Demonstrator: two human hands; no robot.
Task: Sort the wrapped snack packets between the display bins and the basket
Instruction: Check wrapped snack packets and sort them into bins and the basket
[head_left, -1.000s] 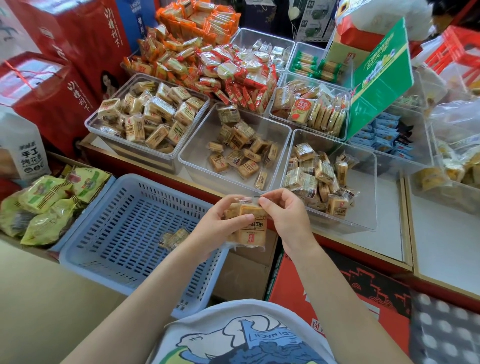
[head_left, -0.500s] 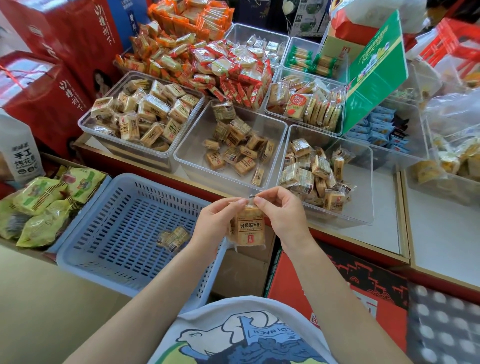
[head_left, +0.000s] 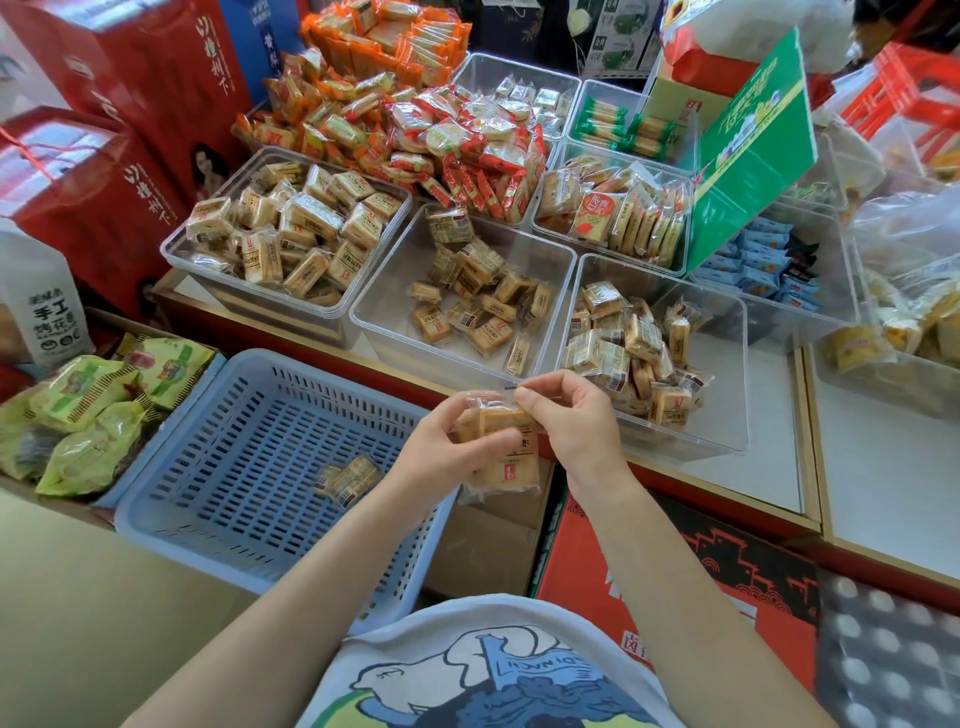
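Both hands grip one clear-wrapped tan snack packet (head_left: 506, 457) in mid-air in front of the counter edge: the left hand (head_left: 447, 447) curls round its left side with the thumb across the wrapper's face, while the right hand (head_left: 574, 421) pinches the sealed top edge of the wrapper between thumb and forefinger. The packet hangs upright just beside the right rim of a light blue slotted plastic basket (head_left: 218, 415), which holds a small clear-wrapped packet (head_left: 349, 479) lying on its floor near the right wall. Beyond the hands, on a red-edged display counter (head_left: 769, 457), stand three clear plastic display bins in a row: the left bin (head_left: 179, 249) heaped with tan wrapped squares, the middle bin (head_left: 387, 291) with a loose scatter of similar packets, and the right bin (head_left: 727, 364) with a pile along its left half. Behind them lies a mound of red-and-orange wrapped snacks (head_left: 415, 135), and a green printed cardboard sign (head_left: 753, 150) leans tilted over the bins at the right. Green foil snack bags (head_left: 88, 415) sit just left of the basket, and tall red gift boxes (head_left: 130, 104) rise at the far left. The person's white printed T-shirt (head_left: 467, 670) fills the bottom of the view.
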